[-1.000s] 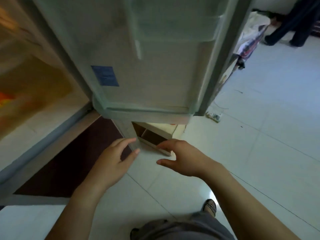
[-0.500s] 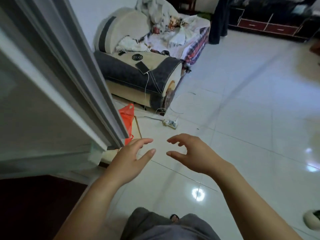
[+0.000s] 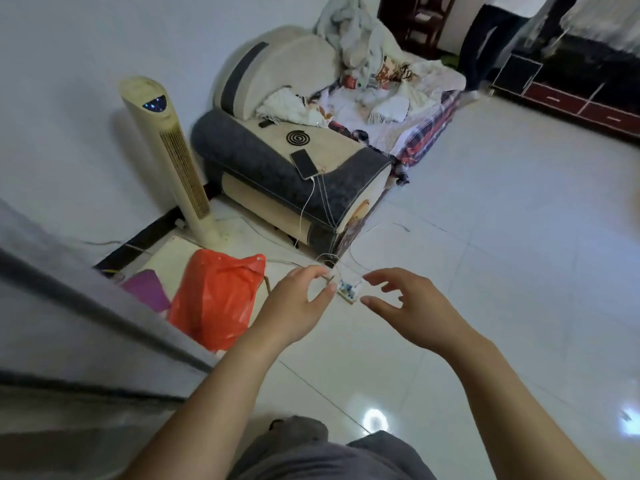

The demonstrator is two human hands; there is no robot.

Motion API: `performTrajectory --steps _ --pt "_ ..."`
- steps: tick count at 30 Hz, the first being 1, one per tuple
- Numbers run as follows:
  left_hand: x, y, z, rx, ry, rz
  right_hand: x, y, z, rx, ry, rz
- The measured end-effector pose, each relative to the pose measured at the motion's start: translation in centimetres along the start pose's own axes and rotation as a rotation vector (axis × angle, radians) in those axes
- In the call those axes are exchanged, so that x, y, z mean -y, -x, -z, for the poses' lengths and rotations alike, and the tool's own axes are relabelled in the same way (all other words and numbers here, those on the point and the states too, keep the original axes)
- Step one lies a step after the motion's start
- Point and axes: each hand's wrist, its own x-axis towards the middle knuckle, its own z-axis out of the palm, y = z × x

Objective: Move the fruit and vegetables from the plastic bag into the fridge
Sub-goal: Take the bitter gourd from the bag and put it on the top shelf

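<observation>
A crumpled, glossy red-orange plastic bag (image 3: 216,303) sits on the shiny white tiled floor (image 3: 502,254), at nine o'clock from the left hand (image 3: 294,306) and beside the smooth grey fridge door (image 3: 86,323). The left hand and the right hand (image 3: 412,313) hover with fingers spread and loosely bent, holding nothing. A small white power strip (image 3: 348,291) lies on the floor between them. Half a second ago the door hid most of the bag. A tall cream tower fan (image 3: 173,161) now shows at eleven o'clock from it.

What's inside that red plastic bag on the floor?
Only the crumpled outside of the red plastic bag shows. Its plastic is opaque and no opening faces the camera, so its contents are hidden. The left hand beside it is open, holding nothing.
</observation>
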Motion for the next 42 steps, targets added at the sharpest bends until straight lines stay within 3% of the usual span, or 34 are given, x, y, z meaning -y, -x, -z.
performTrajectory --steps 5,12,19,23,34,42 --pt "0.7 -5.3 1.9 -0.069 -0.068 0.066 -0.2 -7.8 0.5 0.031 -0.028 0.054" --pt "5.7 -8.1 3.7 -0.270 0.033 0.340 1.5 -20.6 -4.0 0.341 0.009 0.281" --pt "10.0 -9.7 5.6 -0.544 0.076 0.821 3.8 -33.2 -9.1 0.709 0.156 0.566" --pt "12.2 -11.8 6.2 -0.626 0.122 0.978 5.2 -39.5 -11.2 0.818 0.192 0.661" --pt "30.2 -17.6 5.8 -0.679 0.273 1.096 5.3 -48.1 -23.7 0.882 0.202 0.614" --pt "42.2 -18.2 2.2 -0.604 0.129 1.111 2.1 -51.0 -31.5 0.869 0.192 0.475"
